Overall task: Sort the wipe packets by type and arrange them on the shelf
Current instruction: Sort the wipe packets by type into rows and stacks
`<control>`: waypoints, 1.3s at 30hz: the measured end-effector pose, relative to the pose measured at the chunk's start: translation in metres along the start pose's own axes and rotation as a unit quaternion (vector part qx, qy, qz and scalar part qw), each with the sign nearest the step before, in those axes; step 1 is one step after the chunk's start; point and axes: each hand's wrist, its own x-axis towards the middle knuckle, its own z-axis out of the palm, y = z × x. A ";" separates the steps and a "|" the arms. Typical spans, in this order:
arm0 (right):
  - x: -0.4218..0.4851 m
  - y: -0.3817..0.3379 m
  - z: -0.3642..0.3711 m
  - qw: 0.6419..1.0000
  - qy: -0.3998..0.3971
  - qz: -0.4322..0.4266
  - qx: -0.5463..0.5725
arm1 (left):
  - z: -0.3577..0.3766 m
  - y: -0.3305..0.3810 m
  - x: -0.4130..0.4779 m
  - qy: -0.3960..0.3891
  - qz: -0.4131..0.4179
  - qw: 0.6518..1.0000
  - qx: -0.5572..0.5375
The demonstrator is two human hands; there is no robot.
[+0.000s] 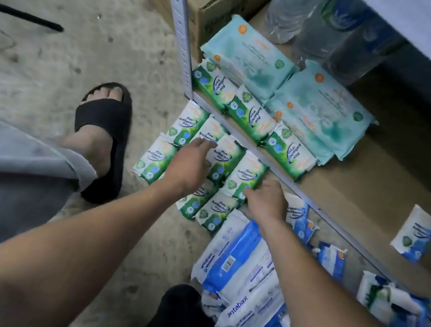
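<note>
1. You are on the green type. Three shelved green packets [248, 117] stand in a row at the front of the shelf [376, 191], and the loose green packets [156, 164] lie on the floor [51, 76] just below its edge.
2. Your left grip [188, 164] rests straight-fingered on one loose packet and holds nothing. Your right grip [265, 198] covers another packet's end, and I cannot tell whether it clasps it.
3. Next, likely: pinch one packet and extend the row rightward. The blue packets [241, 269] wait.

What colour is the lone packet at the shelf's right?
The packet is white and blue with a small green badge; head view.
</note>
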 end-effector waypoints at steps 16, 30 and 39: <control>0.020 0.016 0.019 0.951 0.028 -0.204 -0.232 | 0.021 -0.018 0.025 -0.004 0.135 0.954 0.267; -0.029 0.027 -0.038 0.943 -0.007 -0.203 -0.264 | 0.001 0.047 -0.026 -0.110 0.141 0.942 0.284; -0.085 0.087 -0.104 0.957 0.067 -0.149 -0.238 | 0.017 0.113 -0.078 -0.109 0.191 0.938 0.269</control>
